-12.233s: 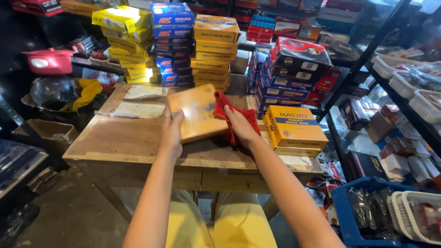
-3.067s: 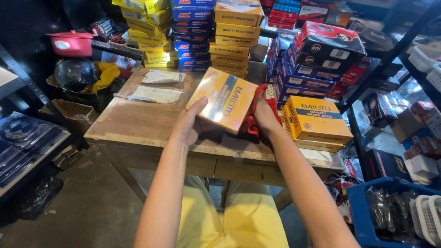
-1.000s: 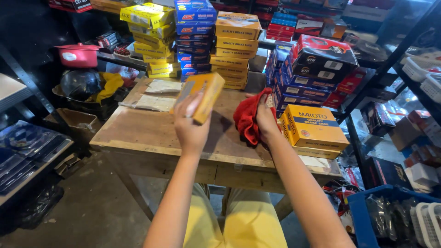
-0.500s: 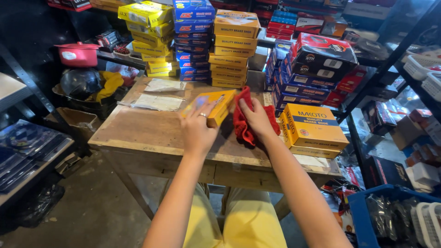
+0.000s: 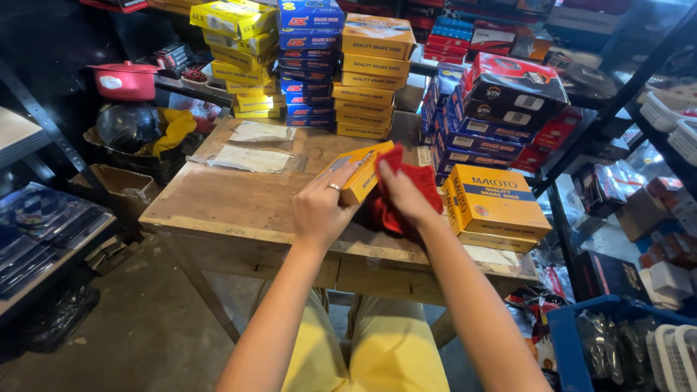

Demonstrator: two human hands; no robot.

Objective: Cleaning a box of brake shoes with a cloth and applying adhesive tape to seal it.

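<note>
My left hand [image 5: 324,207] grips a flat orange cardboard box [image 5: 361,171], held edge-up just above the wooden table [image 5: 232,199]. A ring shows on one finger. My right hand [image 5: 404,194] holds a red cloth [image 5: 415,181] bunched against the box's right side. Both hands are over the table's front middle. Just right of the cloth lies a short stack of similar orange boxes [image 5: 494,207].
Tall stacks of yellow [image 5: 236,51], blue [image 5: 308,62] and orange boxes [image 5: 372,72] line the table's back, with dark boxes [image 5: 501,101] at right. Clear plastic bags [image 5: 250,158] lie at left. A helmet [image 5: 127,127] and red container [image 5: 127,80] sit left; a blue crate [image 5: 617,348] at lower right.
A second ago my left hand held the box upright, apart from the cloth. Now the box is lowered and tilted, and my right hand presses the cloth against it.
</note>
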